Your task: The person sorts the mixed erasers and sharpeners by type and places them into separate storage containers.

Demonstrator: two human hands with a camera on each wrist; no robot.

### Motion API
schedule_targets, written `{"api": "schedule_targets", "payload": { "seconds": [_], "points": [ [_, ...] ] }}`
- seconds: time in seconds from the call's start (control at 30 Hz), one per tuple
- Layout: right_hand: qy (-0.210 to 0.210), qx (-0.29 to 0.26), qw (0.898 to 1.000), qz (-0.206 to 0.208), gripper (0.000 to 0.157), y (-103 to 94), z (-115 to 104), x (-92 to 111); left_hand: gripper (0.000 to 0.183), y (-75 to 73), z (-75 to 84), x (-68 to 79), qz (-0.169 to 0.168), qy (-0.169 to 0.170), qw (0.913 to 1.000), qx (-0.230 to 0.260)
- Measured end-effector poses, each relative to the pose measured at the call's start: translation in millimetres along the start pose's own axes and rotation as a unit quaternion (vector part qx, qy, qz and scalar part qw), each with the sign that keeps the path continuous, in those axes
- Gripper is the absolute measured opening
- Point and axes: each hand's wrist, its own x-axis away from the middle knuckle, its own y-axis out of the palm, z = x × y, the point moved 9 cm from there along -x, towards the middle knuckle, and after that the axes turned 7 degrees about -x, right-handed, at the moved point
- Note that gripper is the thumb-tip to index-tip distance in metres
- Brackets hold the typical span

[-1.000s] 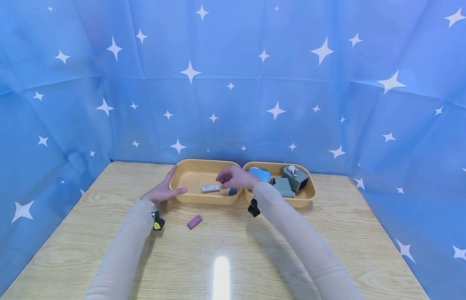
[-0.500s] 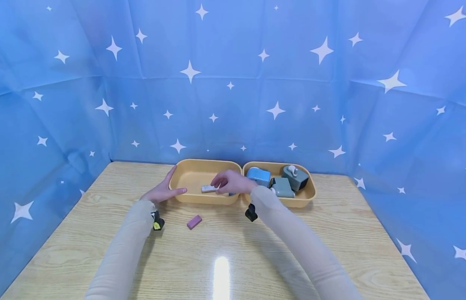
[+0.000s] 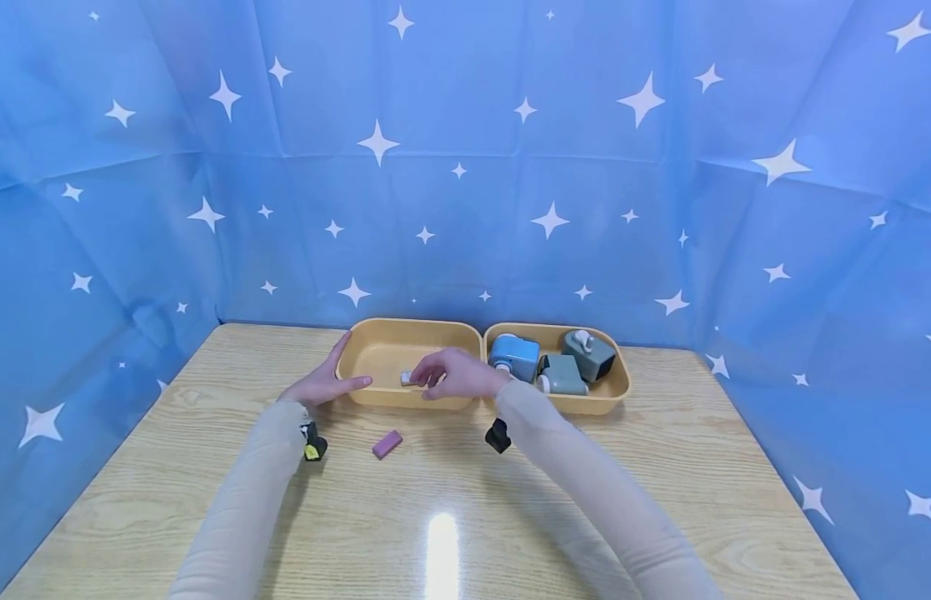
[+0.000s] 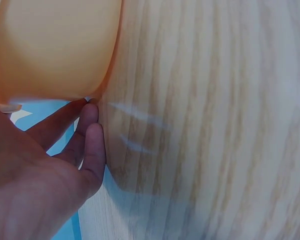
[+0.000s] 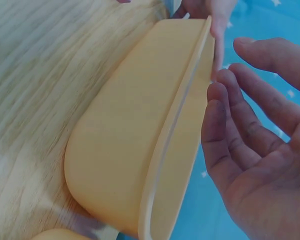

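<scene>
My left hand [image 3: 322, 386] rests at the left end of a yellow-orange bin [image 3: 412, 398]; its thumb lies along the near rim and the fingers reach along the end wall. In the left wrist view, the fingers lie close to the wall of that bin [image 4: 55, 50]. Over the bin hovers my right hand [image 3: 456, 374], fingers loosely bent. The right wrist view shows this hand [image 5: 262, 135] with a gap between thumb and fingers and nothing held. Beneath its fingertips a small white block [image 3: 406, 378] pokes out, partly hidden. A small purple block [image 3: 387, 444] lies on the table in front.
Touching on the right stands a second bin [image 3: 600, 406]. It holds a blue blocky container [image 3: 516, 357], a grey-green one [image 3: 563, 374] and a darker one [image 3: 589, 354] with a white nozzle-like top. A blue starred curtain [image 3: 465, 167] surrounds the wooden table [image 3: 345, 533].
My right hand has moved left across the bin, now covering most of the white block and the dark blue thing seen earlier. My left hand has stayed at the bin's end.
</scene>
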Motion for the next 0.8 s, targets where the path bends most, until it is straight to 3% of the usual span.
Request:
{"api": "schedule_targets", "payload": {
  "seconds": [0.8],
  "points": [
    [-0.028, -0.025, 0.998, -0.05, 0.029, 43.1, -9.9, -0.9, 0.108, -1.9, 4.7, 3.6, 0.002, -0.005, 0.9999, -0.01]
  ]
}}
